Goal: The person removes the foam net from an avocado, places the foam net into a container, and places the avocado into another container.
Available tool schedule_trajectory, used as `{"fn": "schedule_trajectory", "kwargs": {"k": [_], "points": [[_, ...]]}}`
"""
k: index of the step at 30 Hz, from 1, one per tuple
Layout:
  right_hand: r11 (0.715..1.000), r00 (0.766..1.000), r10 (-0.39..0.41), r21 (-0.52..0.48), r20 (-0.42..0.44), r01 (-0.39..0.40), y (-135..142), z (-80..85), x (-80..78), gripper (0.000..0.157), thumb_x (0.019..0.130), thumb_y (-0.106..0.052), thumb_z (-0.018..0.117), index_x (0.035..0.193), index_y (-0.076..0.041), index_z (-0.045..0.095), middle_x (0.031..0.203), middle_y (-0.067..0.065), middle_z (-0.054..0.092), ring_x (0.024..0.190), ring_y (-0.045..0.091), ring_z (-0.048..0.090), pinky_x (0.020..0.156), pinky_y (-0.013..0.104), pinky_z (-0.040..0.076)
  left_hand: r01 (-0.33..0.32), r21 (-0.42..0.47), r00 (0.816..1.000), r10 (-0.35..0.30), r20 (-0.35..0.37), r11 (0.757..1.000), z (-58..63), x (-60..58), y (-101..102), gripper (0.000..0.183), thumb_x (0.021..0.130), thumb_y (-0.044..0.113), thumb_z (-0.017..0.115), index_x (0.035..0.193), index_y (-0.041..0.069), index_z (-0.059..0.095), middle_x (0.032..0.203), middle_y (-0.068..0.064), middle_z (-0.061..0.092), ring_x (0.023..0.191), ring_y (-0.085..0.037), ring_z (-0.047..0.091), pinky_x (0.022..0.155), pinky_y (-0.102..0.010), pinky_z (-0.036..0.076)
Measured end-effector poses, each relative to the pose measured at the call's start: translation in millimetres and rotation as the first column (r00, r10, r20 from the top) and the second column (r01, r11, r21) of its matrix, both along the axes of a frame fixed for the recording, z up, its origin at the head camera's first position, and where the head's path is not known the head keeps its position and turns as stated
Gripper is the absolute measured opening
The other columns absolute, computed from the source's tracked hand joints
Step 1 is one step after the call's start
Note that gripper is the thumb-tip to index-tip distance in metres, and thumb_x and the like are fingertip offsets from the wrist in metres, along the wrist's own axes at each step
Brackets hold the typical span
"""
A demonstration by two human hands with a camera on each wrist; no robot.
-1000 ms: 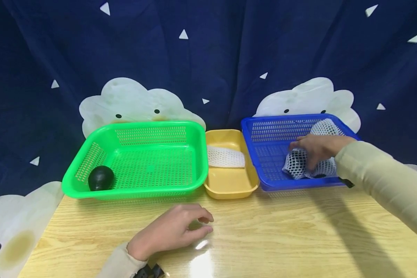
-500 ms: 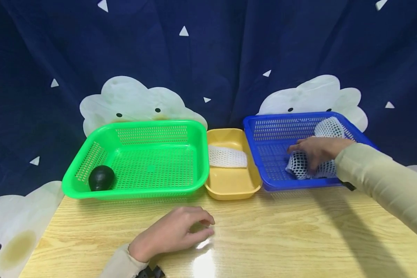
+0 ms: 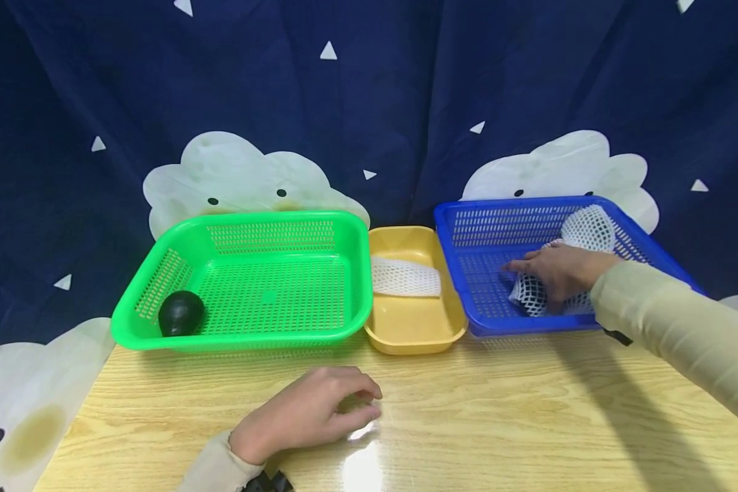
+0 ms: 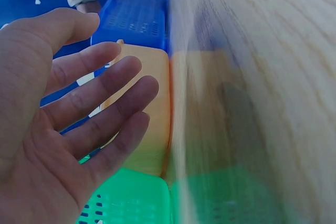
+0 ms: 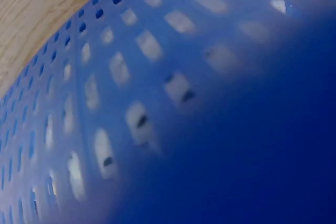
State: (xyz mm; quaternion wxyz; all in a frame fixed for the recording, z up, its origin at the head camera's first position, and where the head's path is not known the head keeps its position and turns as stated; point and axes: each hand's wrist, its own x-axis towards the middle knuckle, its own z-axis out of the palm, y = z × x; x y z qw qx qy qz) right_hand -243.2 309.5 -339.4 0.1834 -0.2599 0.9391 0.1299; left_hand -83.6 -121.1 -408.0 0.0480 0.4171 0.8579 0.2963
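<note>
My right hand (image 3: 562,273) reaches into the blue basket (image 3: 476,277) at the right. Its fingers and thumb bend down around a dark round thing in a white foam net (image 3: 531,296), whose far side the hand hides. Another white foam-netted thing (image 3: 590,229) lies behind that hand. My left hand (image 3: 310,413) is held low at the table's front, fingers loosely bent and holding nothing; the left wrist view shows its bare palm (image 4: 42,171). In the right wrist view the basket's blue wall (image 5: 100,93) blocks the hand.
At the left stands a green basket (image 3: 264,339) with a black, roundish, fruit-like thing (image 3: 181,313) in its near left corner. Between the baskets, a yellow tray (image 3: 415,328) holds a flat white foam net (image 3: 406,277). A patterned blue curtain (image 3: 393,89) hangs behind the wooden table (image 3: 467,417).
The right hand has stayed at the netted dark thing, its fingers shifting slightly and the index finger looking straighter. The view has turned slightly. The left hand has kept its pose.
</note>
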Motion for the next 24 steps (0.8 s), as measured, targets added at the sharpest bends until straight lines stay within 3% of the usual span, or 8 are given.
{"fn": "schedule_trajectory", "kwargs": {"k": [4, 6, 11, 14, 19, 21, 24], "points": [[0.999, 0.999, 0.04, 0.014, -0.029, -0.04, -1.5, -3.8, 2.6, 0.091, 0.053, -0.024, 0.098, 0.136, -0.013, 0.062, 0.129, 0.016, 0.065, 0.11, 0.046, 0.066, 0.099, 0.068, 0.052, 0.0, 0.006, 1.0, 0.0, 0.001, 1.0, 0.1, 0.2, 0.4, 0.029, 0.105, 0.039, 0.06, 0.112, 0.016, 0.075, 0.105, 0.009, 0.076, 0.097, -0.001, 0.07, 0.09, -0.02, 0.057], [0.997, 0.995, 0.076, 0.017, -0.057, -0.076, -1.6, -6.9, 3.8, 0.084, 0.053, -0.023, 0.097, 0.129, -0.013, 0.064, 0.124, 0.014, 0.065, 0.11, 0.044, 0.066, 0.098, 0.067, 0.053, 0.0, 0.01, 1.0, 0.0, 0.002, 1.0, 0.1, 0.4, 0.5, 0.029, 0.105, 0.039, 0.059, 0.113, 0.016, 0.075, 0.105, 0.008, 0.077, 0.097, -0.001, 0.07, 0.09, -0.019, 0.057], [0.993, 0.99, 0.114, 0.02, -0.088, -0.112, -1.1, -15.7, 4.9, 0.082, 0.059, -0.03, 0.097, 0.13, -0.009, 0.063, 0.145, 0.023, 0.057, 0.138, 0.058, 0.046, 0.111, 0.072, 0.041, 0.002, 0.012, 1.0, -0.002, 0.005, 1.0, -0.4, 0.4, 0.7, 0.029, 0.105, 0.039, 0.059, 0.113, 0.016, 0.075, 0.105, 0.008, 0.077, 0.096, -0.001, 0.07, 0.089, -0.019, 0.057], [0.991, 0.986, 0.136, 0.007, -0.096, -0.136, -0.4, -19.4, 3.9, 0.082, 0.059, -0.031, 0.098, 0.131, -0.01, 0.063, 0.154, 0.025, 0.049, 0.144, 0.061, 0.036, 0.114, 0.073, 0.038, 0.003, 0.014, 1.0, -0.003, 0.006, 1.0, -1.2, 0.0, 0.6, 0.029, 0.105, 0.039, 0.059, 0.113, 0.016, 0.075, 0.105, 0.008, 0.077, 0.096, -0.001, 0.07, 0.089, -0.018, 0.057], [0.985, 0.981, 0.167, -0.025, -0.097, -0.17, 0.1, -20.9, 1.9, 0.076, 0.054, -0.019, 0.096, 0.122, -0.013, 0.065, 0.13, 0.018, 0.064, 0.116, 0.046, 0.062, 0.101, 0.064, 0.052, 0.003, 0.016, 1.0, -0.003, -0.002, 1.0, -2.2, -0.7, 0.6, 0.027, 0.105, 0.038, 0.061, 0.112, 0.016, 0.075, 0.104, 0.008, 0.077, 0.095, -0.001, 0.07, 0.088, -0.017, 0.057], [0.986, 0.983, 0.162, -0.028, -0.089, -0.165, -0.4, -20.2, 2.0, 0.074, 0.052, -0.016, 0.095, 0.12, -0.015, 0.066, 0.117, 0.013, 0.065, 0.104, 0.038, 0.064, 0.093, 0.06, 0.056, 0.003, 0.017, 1.0, -0.003, -0.004, 1.0, -2.6, -0.8, 0.7, 0.027, 0.104, 0.038, 0.061, 0.112, 0.016, 0.075, 0.104, 0.008, 0.077, 0.095, -0.001, 0.07, 0.088, -0.017, 0.057], [0.989, 0.988, 0.143, -0.024, -0.065, -0.145, -2.4, -18.7, 1.8, 0.074, 0.053, -0.014, 0.094, 0.121, -0.015, 0.068, 0.113, 0.011, 0.064, 0.102, 0.035, 0.064, 0.091, 0.059, 0.057, 0.001, 0.016, 1.0, -0.001, 0.001, 1.0, -2.7, -0.7, 0.2, 0.028, 0.105, 0.038, 0.061, 0.112, 0.016, 0.075, 0.104, 0.009, 0.077, 0.095, -0.001, 0.07, 0.088, -0.017, 0.057]]}}
